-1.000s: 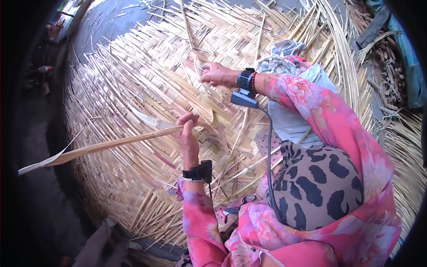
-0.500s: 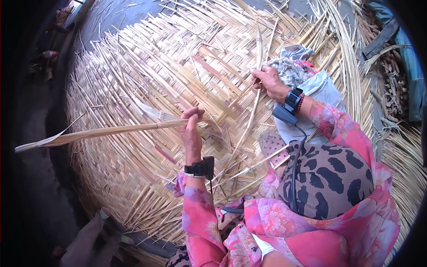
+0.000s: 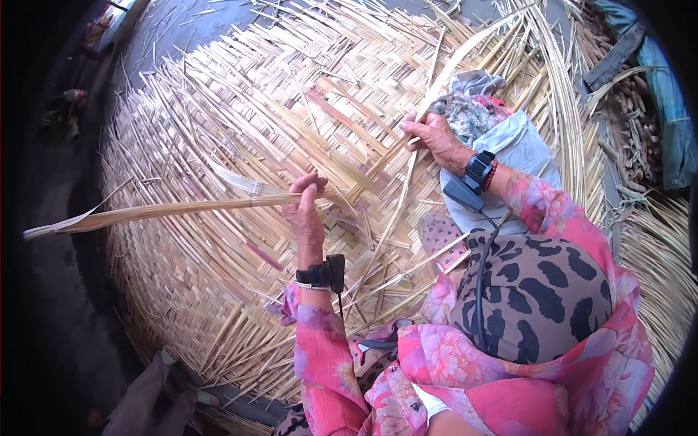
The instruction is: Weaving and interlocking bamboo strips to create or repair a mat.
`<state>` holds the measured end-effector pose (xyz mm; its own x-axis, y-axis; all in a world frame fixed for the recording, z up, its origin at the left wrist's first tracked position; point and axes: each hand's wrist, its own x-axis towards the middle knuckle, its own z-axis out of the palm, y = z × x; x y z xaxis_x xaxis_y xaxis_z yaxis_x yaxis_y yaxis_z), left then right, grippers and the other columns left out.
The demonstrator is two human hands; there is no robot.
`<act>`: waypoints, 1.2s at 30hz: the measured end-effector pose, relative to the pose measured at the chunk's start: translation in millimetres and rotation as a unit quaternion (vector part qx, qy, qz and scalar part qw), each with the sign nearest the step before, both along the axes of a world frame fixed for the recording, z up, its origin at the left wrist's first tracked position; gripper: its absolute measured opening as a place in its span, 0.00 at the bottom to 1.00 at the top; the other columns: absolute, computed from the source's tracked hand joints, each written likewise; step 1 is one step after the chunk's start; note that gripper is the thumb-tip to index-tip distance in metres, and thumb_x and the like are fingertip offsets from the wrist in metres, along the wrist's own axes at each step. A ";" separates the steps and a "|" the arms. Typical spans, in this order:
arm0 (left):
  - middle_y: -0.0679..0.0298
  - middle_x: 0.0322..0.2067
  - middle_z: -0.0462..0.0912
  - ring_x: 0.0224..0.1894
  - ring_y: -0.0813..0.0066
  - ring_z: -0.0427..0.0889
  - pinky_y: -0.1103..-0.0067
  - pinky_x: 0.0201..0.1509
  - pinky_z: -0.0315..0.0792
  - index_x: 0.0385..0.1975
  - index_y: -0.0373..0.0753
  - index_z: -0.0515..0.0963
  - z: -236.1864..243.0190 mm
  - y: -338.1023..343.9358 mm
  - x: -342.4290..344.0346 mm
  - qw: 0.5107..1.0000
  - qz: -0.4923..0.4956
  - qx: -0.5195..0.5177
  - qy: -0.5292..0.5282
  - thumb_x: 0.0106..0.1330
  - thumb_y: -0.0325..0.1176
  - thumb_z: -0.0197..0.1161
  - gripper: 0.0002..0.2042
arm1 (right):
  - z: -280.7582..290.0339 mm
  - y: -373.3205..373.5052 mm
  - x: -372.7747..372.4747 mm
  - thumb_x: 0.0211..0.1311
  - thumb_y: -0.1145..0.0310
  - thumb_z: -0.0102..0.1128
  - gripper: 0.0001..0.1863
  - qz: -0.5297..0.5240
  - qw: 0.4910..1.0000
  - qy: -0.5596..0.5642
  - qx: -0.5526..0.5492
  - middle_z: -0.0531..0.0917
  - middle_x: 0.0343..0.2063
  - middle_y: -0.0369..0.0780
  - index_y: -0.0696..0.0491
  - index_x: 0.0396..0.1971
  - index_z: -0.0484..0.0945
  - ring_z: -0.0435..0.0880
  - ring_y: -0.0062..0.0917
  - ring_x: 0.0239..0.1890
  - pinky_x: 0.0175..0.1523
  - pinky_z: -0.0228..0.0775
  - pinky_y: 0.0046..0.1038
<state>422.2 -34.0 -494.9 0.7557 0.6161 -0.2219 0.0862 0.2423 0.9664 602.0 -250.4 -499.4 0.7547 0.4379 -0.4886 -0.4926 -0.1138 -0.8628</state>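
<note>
Beneath both hands spreads a pale woven reed mat (image 3: 218, 94), with many loose ends sticking out of it. My left hand (image 3: 305, 211) is closed around a long, flat tan reed strip (image 3: 167, 213), whose far end reaches out past the mat's left side. The thumb and fingers of my right hand (image 3: 438, 143) pinch a pale split reed (image 3: 459, 58) that rises and bends toward the upper right. Right below that hand lie a grey fluffy cloth (image 3: 469, 116) and a light blue cloth (image 3: 523, 156).
Bundled long reeds (image 3: 556, 94) run along the right side, with more reeds (image 3: 662, 276) behind my right elbow. A blue sheet (image 3: 665, 109) and a heap of brown stalks (image 3: 640, 123) sit at the far right. Another person's feet (image 3: 169, 356) are at lower left.
My right hand has shifted slightly left, and its reed now leans to the upper right, showing its broad side. My left hand keeps its hold on the strip, barely moved.
</note>
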 end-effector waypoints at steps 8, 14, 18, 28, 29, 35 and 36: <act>0.58 0.31 0.82 0.35 0.73 0.79 0.79 0.44 0.71 0.41 0.31 0.76 0.8 -0.2 2.0 1.000 -0.015 0.010 0.010 0.60 0.28 0.53 0.12 | 0.0 -2.8 3.0 0.55 0.68 0.61 0.13 0.003 0.999 0.039 0.023 0.76 0.32 0.34 0.56 0.38 0.72 0.77 0.16 0.29 0.32 0.75 0.18; 0.57 0.31 0.82 0.34 0.73 0.79 0.79 0.42 0.72 0.41 0.31 0.76 -0.9 0.2 2.3 1.000 -0.006 0.003 0.010 0.60 0.27 0.54 0.11 | 3.2 -1.2 3.3 0.54 0.71 0.61 0.10 -0.007 0.999 0.049 0.018 0.76 0.25 0.35 0.56 0.34 0.72 0.77 0.15 0.24 0.27 0.75 0.15; 0.57 0.31 0.82 0.34 0.73 0.80 0.79 0.42 0.72 0.41 0.31 0.76 -0.1 -0.3 2.1 1.000 -0.003 -0.002 0.006 0.60 0.27 0.54 0.11 | -2.0 -2.3 4.1 0.54 0.71 0.61 0.10 0.003 0.999 0.047 0.024 0.76 0.26 0.35 0.57 0.34 0.72 0.76 0.15 0.24 0.27 0.75 0.15; 0.58 0.30 0.82 0.34 0.73 0.80 0.79 0.43 0.72 0.41 0.32 0.76 -1.7 1.1 0.6 1.000 0.004 -0.008 0.004 0.60 0.27 0.55 0.11 | -3.7 0.3 3.0 0.54 0.71 0.61 0.10 -0.010 0.998 0.054 0.015 0.77 0.24 0.36 0.58 0.33 0.72 0.77 0.16 0.23 0.25 0.74 0.14; 0.58 0.30 0.82 0.34 0.73 0.80 0.79 0.43 0.72 0.41 0.32 0.76 -1.6 0.6 1.9 1.000 0.003 -0.009 0.004 0.60 0.27 0.55 0.11 | -4.5 -0.6 3.8 0.54 0.71 0.61 0.10 -0.011 0.998 0.054 0.014 0.77 0.24 0.36 0.58 0.33 0.72 0.77 0.16 0.23 0.25 0.74 0.14; 0.58 0.30 0.82 0.34 0.73 0.80 0.79 0.42 0.72 0.41 0.31 0.76 0.6 0.4 4.0 1.000 -0.001 -0.005 0.012 0.60 0.27 0.55 0.11 | -2.3 -0.6 4.5 0.54 0.72 0.61 0.09 -0.022 0.999 0.049 0.011 0.77 0.23 0.36 0.59 0.32 0.72 0.77 0.16 0.21 0.23 0.74 0.14; 0.58 0.30 0.82 0.34 0.73 0.80 0.79 0.42 0.72 0.41 0.31 0.76 0.3 0.5 3.9 1.000 -0.001 -0.006 0.012 0.60 0.27 0.55 0.11 | -2.6 -0.8 4.7 0.54 0.72 0.61 0.09 -0.022 0.998 0.050 0.012 0.77 0.23 0.36 0.59 0.32 0.72 0.77 0.16 0.21 0.23 0.74 0.14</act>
